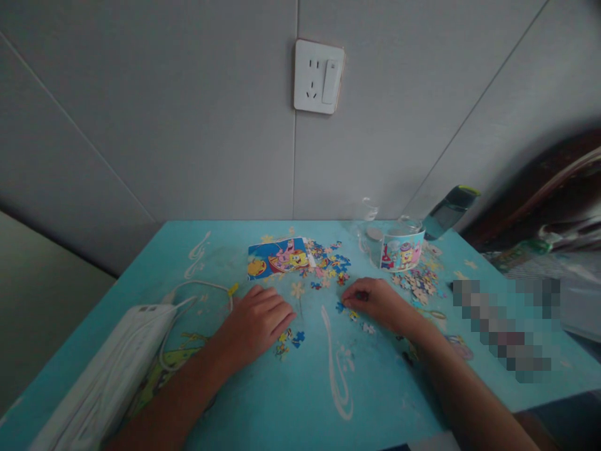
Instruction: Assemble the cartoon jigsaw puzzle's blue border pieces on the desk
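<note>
The left hand [260,321] lay palm-down on the table [277,407] beside a small puzzle cluster [284,343], its grip hidden from view. The right hand [373,299] had its fingertips at a blue puzzle piece [339,307]; whether they pinched it could not be told. Beyond lay a picture card [275,258].

The head camera looks forward and down over the table [300,388] toward the wall [197,125].
</note>
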A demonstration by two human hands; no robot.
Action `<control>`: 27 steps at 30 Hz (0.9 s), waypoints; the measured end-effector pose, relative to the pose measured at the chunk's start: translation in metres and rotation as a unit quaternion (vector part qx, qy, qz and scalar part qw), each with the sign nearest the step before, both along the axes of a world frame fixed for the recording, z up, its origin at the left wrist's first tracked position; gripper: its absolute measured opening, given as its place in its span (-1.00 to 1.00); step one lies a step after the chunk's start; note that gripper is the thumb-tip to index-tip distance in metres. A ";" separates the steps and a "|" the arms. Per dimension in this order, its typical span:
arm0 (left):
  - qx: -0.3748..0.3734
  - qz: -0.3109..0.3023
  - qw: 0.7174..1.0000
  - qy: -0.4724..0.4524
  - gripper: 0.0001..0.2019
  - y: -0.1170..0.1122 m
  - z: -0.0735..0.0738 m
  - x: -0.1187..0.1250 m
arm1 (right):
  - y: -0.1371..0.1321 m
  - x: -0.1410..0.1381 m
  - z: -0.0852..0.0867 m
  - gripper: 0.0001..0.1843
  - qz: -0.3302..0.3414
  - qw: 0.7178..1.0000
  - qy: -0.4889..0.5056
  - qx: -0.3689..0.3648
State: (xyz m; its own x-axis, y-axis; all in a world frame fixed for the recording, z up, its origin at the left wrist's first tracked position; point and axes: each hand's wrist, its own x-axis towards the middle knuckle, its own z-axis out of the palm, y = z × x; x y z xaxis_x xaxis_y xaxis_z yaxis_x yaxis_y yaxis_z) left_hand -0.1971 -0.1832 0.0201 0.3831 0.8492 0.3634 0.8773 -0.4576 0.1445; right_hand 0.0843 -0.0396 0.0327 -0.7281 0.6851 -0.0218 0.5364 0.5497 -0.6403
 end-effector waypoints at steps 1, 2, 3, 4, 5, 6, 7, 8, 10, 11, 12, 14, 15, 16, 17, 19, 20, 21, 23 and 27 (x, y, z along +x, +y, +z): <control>0.000 -0.003 1.000 0.000 -0.76 0.000 0.000 0.000 | -0.001 -0.002 0.000 -0.87 -0.004 1.000 -0.006 0.015; 0.002 -0.006 1.000 0.000 -0.77 0.000 0.000 0.000 | -0.002 -0.004 -0.001 -0.88 -0.011 0.999 -0.014 0.033; 0.004 -0.009 1.000 -0.001 -0.77 0.001 -0.001 0.000 | -0.003 -0.005 -0.001 -0.88 -0.021 0.998 -0.025 0.052; 0.007 -0.011 1.000 -0.002 -0.77 0.001 0.000 0.000 | -0.004 -0.005 -0.001 -0.88 -0.029 0.996 -0.037 0.071; 0.010 -0.013 1.000 -0.004 -0.77 0.001 0.000 0.000 | -0.004 -0.005 -0.001 -0.87 -0.033 0.994 -0.048 0.088; 0.011 -0.014 1.000 -0.006 -0.77 0.001 0.000 0.000 | -0.004 -0.004 -0.001 -0.87 -0.033 0.993 -0.055 0.103; 0.012 -0.015 1.000 -0.008 -0.77 0.002 0.001 0.000 | -0.005 -0.004 0.000 -0.87 -0.026 0.991 -0.058 0.117; 0.013 -0.016 1.000 -0.009 -0.77 0.002 0.001 -0.001 | -0.005 -0.003 0.001 -0.87 -0.016 0.990 -0.057 0.130; 0.011 -0.016 1.000 -0.010 -0.77 0.002 0.001 -0.001 | -0.007 0.000 0.004 -0.86 0.000 0.986 -0.050 0.158; 0.009 -0.015 1.000 -0.009 -0.77 0.002 0.001 -0.001 | -0.007 0.000 0.005 -0.84 0.003 0.985 -0.047 0.168; 0.007 -0.015 1.000 -0.009 -0.77 0.002 0.001 -0.001 | -0.008 0.001 0.006 -0.80 0.005 0.984 -0.042 0.174; 0.003 -0.013 1.000 -0.008 -0.77 0.001 0.000 0.000 | -0.008 -0.001 0.006 -0.76 0.000 0.985 -0.021 0.174; 0.003 -0.014 1.000 -0.009 -0.77 0.001 -0.001 0.000 | -0.008 -0.003 0.004 -0.77 -0.008 0.985 -0.005 0.174; 0.003 -0.014 1.000 -0.010 -0.76 0.001 -0.002 0.000 | -0.008 -0.006 0.001 -0.78 -0.019 0.984 0.011 0.179; 0.003 -0.014 1.000 -0.011 -0.76 0.001 -0.002 0.001 | -0.007 -0.010 -0.003 -0.78 -0.032 0.981 0.022 0.191; 0.005 -0.015 1.000 -0.013 -0.76 0.002 -0.004 0.001 | -0.007 -0.020 -0.011 -0.74 -0.047 0.973 0.024 0.226; 0.005 -0.015 1.000 -0.014 -0.76 0.002 -0.004 0.001 | -0.008 -0.026 -0.014 -0.70 -0.043 0.970 0.012 0.238; 0.004 -0.016 1.000 -0.014 -0.76 0.002 -0.004 0.001 | -0.008 -0.030 -0.017 -0.67 -0.033 0.969 -0.001 0.244; 0.004 -0.016 1.000 -0.015 -0.77 0.001 -0.004 0.000 | -0.010 -0.037 -0.021 -0.69 -0.023 0.968 -0.018 0.251; 0.000 -0.014 1.000 -0.017 -0.78 0.001 -0.003 -0.002 | -0.012 -0.036 -0.019 -0.77 -0.015 0.968 -0.017 0.252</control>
